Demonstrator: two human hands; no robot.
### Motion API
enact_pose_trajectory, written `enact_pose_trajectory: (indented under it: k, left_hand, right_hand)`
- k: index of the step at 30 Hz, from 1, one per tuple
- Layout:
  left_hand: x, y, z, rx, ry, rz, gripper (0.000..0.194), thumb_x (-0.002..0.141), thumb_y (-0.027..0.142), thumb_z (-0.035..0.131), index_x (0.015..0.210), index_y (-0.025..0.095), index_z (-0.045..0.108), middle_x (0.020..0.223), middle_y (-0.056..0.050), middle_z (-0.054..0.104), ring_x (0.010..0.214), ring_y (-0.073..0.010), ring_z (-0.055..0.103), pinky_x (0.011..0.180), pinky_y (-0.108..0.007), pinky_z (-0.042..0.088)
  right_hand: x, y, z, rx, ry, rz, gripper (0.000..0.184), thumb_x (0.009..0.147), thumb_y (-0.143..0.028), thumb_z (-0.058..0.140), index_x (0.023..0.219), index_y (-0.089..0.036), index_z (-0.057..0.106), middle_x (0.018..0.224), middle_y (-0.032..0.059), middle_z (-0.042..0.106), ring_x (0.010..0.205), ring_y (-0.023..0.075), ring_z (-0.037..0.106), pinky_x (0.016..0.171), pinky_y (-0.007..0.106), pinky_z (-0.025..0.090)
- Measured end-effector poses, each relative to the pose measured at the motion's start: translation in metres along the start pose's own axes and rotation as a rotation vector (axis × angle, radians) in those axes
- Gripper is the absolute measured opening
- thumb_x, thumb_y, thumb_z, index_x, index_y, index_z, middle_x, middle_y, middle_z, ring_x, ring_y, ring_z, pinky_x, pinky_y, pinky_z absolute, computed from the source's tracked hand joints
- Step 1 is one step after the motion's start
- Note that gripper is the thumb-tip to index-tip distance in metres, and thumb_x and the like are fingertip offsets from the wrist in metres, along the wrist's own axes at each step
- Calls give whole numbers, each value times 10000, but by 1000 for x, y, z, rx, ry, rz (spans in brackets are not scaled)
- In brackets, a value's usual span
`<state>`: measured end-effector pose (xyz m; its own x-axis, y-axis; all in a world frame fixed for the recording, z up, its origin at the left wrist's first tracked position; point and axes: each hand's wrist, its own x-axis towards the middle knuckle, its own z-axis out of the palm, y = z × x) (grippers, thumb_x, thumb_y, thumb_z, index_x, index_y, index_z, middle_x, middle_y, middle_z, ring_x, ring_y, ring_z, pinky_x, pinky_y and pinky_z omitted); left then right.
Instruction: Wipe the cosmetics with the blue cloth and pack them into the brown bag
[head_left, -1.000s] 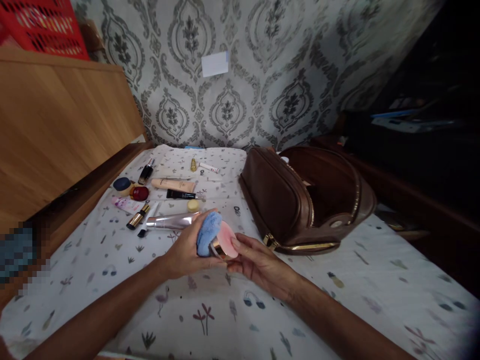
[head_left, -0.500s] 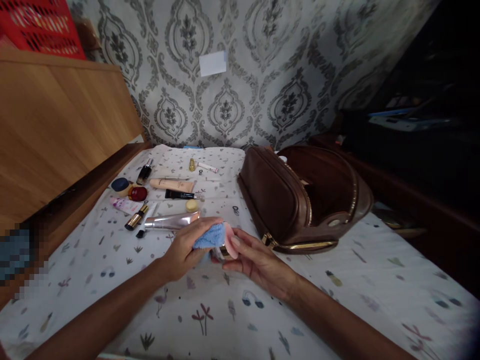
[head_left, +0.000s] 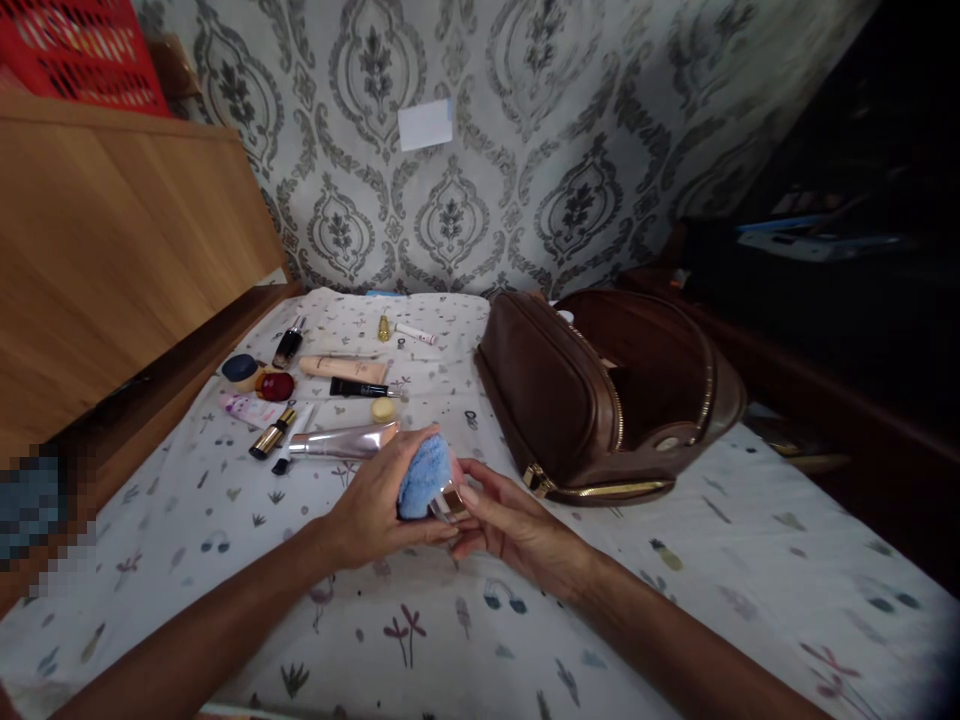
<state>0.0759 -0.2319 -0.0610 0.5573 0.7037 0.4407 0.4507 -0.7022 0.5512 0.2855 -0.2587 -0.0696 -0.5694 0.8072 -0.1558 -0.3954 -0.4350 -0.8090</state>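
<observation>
My left hand (head_left: pixel 379 500) is closed on a fluffy blue cloth (head_left: pixel 424 478), which presses against a small pink cosmetic container with a shiny metallic band (head_left: pixel 448 502). The fingers of my right hand (head_left: pixel 510 515) grip that container from the right side. Much of the container is hidden by the cloth and my fingers. Just beyond my left hand lies a silvery-pink tube (head_left: pixel 341 442). A brown cosmetic bag (head_left: pixel 555 400) stands unzipped to the right, beyond my right hand.
Left of centre lie a beige tube (head_left: pixel 343 368), a black tube (head_left: pixel 360 389), a yellow round item (head_left: pixel 383 408), a gold-and-black lipstick (head_left: pixel 273 434), a dark red round item (head_left: pixel 275 386) and other cosmetics. A wooden cabinet (head_left: pixel 135 220) borders the left; patterned wallpaper stands behind.
The container has turned in my hands, so its metallic band shows more and its pink face less. The blue cloth has shifted slightly right and bunched up around it.
</observation>
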Motion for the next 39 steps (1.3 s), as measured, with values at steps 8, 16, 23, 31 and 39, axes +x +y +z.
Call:
enact_pose_trajectory:
  k: [8,16,23,31,39]
  left_hand:
    - [1,3,-10,-205,-25,-66,829,819,608,687,1469,183,397,1391,-144,583,1267,-336,565,1168,-509,354]
    - [6,10,-13,-179,-32,193,529,950,306,597,1450,237,436,1302,-105,617,1180,-242,605,1036,-378,486]
    - [1,7,-9,16,-5,288,529,989,333,532,1493,239,405,1461,-158,492,1352,-291,483,1206,-543,265]
    - [-2,5,-5,142,80,309,471,1025,230,429,1496,240,421,1484,-137,445,1380,-260,449,1200,-483,317]
    - [-4,7,-5,122,115,326,354,997,162,459,1313,255,592,1377,-118,516,1259,-239,544,1125,-461,405]
  right_hand:
    - [2,4,-6,-136,0,-87,551,735,-502,837,1105,-155,621,937,45,640,776,123,623,576,206,472]
    - [1,1,-1,-180,-58,-51,731,704,-534,847,1251,-194,500,936,25,654,762,155,686,617,246,471]
    - [-1,1,0,-70,34,-61,607,713,-435,870,1175,-199,555,885,9,680,766,136,675,637,229,455]
    - [2,0,-1,180,55,-110,483,738,-363,862,1124,-205,618,975,17,693,835,126,651,749,252,516]
    - [1,-5,-1,232,-8,-9,464,836,-609,675,1073,-211,663,939,49,723,874,174,667,837,307,494]
